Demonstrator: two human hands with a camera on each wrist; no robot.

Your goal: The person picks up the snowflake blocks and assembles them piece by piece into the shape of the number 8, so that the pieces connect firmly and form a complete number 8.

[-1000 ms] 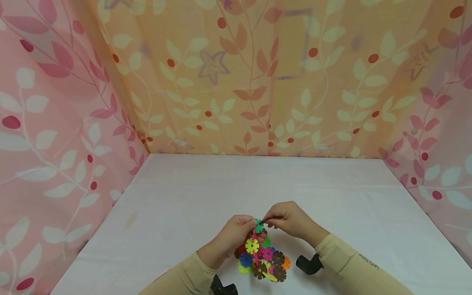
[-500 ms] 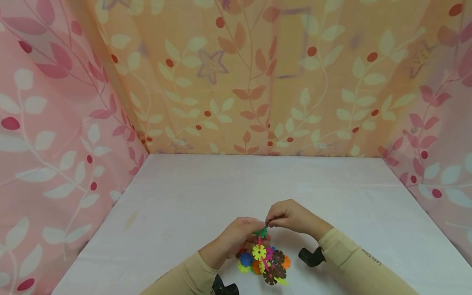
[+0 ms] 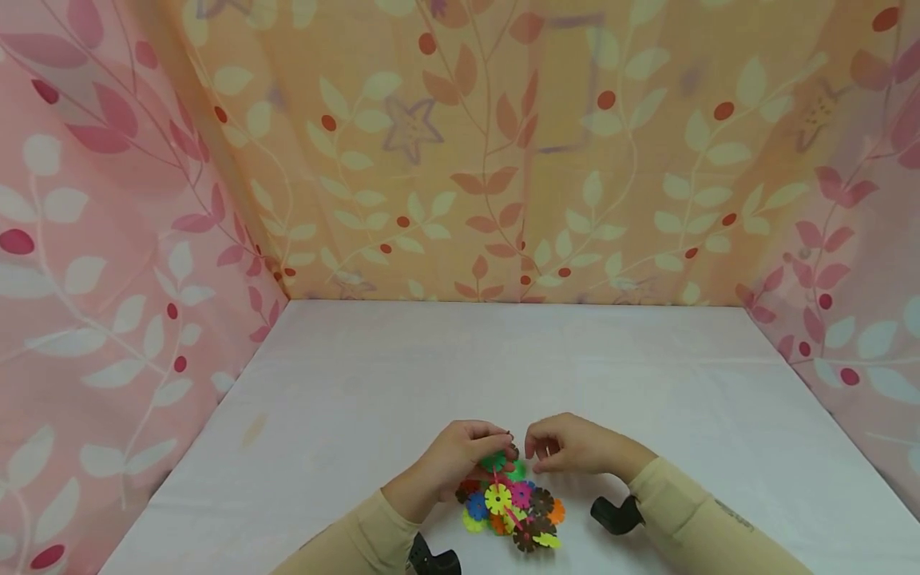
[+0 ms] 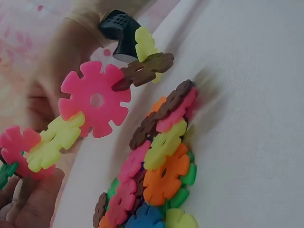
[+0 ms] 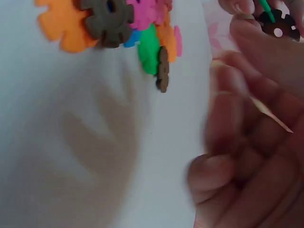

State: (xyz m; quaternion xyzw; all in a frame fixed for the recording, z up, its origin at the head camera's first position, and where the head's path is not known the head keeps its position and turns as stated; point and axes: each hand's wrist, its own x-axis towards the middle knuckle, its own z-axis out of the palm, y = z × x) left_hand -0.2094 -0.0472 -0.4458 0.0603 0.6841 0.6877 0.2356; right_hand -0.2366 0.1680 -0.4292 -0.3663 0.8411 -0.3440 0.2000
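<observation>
1. Left hand [image 3: 454, 457] has the top end of a chain [image 4: 78, 97] of flower discs pinched between thumb and fingers, just over the table [image 3: 359, 383].
2. Up at that end, a brown disc [image 5: 288, 24] meets a green disc [image 3: 493, 462]. Below them it goes pink, yellow, pink, brown, yellow.
3. Right hand [image 3: 578, 447] is just beside it, fingers loosely curled, thumb apart from them, not gripping anything.
4. Chain slants down in front of a pile [image 4: 159, 187] of mixed-colour discs on the table. Can't tell if its low end touches down.
5. Black gadget [image 3: 616, 515] under the right wrist, fwiw.
</observation>
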